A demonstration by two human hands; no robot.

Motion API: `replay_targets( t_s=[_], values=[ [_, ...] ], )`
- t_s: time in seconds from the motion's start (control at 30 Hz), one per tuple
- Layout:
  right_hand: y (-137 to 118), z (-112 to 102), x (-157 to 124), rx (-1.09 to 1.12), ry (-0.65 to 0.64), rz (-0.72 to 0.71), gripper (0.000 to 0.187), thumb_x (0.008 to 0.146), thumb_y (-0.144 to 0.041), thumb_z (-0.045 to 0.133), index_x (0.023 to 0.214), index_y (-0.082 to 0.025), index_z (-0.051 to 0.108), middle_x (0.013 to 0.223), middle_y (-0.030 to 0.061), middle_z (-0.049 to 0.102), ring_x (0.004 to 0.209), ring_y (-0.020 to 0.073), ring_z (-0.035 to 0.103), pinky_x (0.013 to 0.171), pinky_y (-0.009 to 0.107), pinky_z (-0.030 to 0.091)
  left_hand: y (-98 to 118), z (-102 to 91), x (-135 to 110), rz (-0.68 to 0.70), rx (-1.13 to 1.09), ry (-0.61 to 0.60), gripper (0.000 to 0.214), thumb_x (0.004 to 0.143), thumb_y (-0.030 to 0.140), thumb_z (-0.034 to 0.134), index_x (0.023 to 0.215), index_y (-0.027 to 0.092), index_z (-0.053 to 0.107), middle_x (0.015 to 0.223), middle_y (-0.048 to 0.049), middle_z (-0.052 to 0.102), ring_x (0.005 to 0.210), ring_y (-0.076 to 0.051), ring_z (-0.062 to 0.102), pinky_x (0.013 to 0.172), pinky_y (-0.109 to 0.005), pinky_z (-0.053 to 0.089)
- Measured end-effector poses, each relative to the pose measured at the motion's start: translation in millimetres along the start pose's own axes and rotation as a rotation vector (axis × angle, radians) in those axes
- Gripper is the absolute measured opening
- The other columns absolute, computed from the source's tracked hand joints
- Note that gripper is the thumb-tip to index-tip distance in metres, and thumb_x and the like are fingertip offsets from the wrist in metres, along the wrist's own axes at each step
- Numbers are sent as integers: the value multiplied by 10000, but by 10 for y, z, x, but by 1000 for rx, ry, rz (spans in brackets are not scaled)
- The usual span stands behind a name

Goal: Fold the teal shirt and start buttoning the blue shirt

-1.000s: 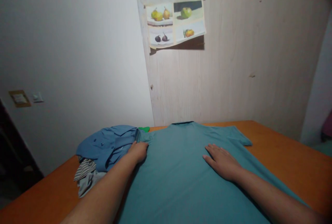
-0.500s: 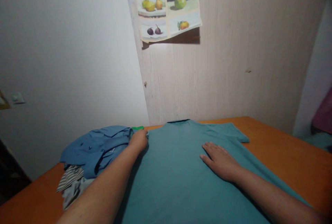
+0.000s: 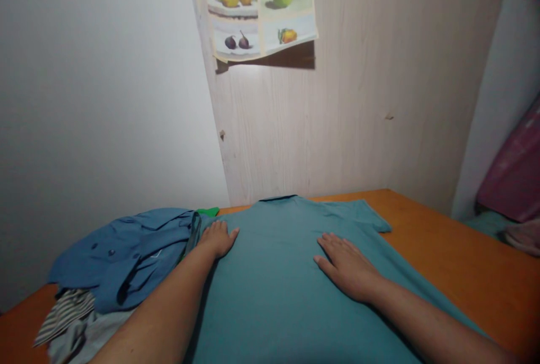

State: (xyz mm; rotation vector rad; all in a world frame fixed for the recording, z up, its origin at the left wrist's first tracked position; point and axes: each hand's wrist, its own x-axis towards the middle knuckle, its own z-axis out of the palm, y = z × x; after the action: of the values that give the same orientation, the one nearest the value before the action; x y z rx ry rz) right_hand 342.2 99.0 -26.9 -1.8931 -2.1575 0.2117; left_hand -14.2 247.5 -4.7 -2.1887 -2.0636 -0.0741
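A teal short-sleeved shirt (image 3: 274, 274) lies spread on the orange table (image 3: 430, 246), its collar at the far edge. My left hand (image 3: 217, 238) rests flat on the shirt's left shoulder area, fingers stretched forward and thumb out to the right. On the right half of the shirt lies my right hand (image 3: 348, 265), palm down with the fingers out. The right sleeve is laid out flat; most of the left sleeve is hidden by my left hand and the clothes beside it.
Left of the shirt is a heap with a blue buttoned garment (image 3: 126, 251) on top, a striped cloth (image 3: 67, 310) and a grey cloth (image 3: 90, 336) below. A green item (image 3: 208, 212) shows behind. A fruit picture (image 3: 259, 15) hangs on the wall. Pink fabric (image 3: 510, 167) is at far right.
My left hand has let go of the shirt's left shoulder edge and now lies flat on it. My right hand stays flat on the shirt. The view has turned slightly right.
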Motion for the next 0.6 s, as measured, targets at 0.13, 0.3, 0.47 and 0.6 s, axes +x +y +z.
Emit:
replay_targets(
  t_s=[0.13, 0.3, 0.47, 0.6],
  values=[
    [-23, -22, -14, 3, -2, 10, 730, 953, -615, 269, 1515, -165, 389, 1591, 104, 309, 1485, 273, 219, 1210, 452, 114, 194, -102, -38, 33, 1, 33, 656, 956, 518, 274, 1276, 25, 564, 1400, -283, 523, 1331, -370, 463, 1074, -496, 345],
    [-35, -29, -17, 6, -9, 15, 733, 956, -611, 273, 1520, -154, 379, 1597, 106, 293, 1489, 273, 208, 1210, 452, 108, 346, -38, -102, 138, -35, 12, 702, 952, 612, 241, 1370, 121, 517, 1501, -195, 455, 1398, -308, 400, 1100, -432, 328],
    [-33, -41, -6, 3, -26, 5, 740, 958, -615, 272, 1522, -146, 373, 1599, 121, 281, 1488, 284, 207, 1207, 464, 108, 230, -1, -65, 128, -36, -8, 772, 941, 640, 236, 1425, 84, 464, 1531, -215, 402, 1429, -322, 350, 1127, -452, 292],
    [-54, -63, -10, 12, -36, 6, 746, 960, -613, 271, 1526, -136, 361, 1605, 128, 263, 1493, 286, 185, 1206, 462, 101, 306, -120, -106, 114, -26, 16, 662, 952, 576, 286, 1333, 100, 544, 1482, -214, 468, 1412, -346, 359, 1113, -494, 294]
  ],
)
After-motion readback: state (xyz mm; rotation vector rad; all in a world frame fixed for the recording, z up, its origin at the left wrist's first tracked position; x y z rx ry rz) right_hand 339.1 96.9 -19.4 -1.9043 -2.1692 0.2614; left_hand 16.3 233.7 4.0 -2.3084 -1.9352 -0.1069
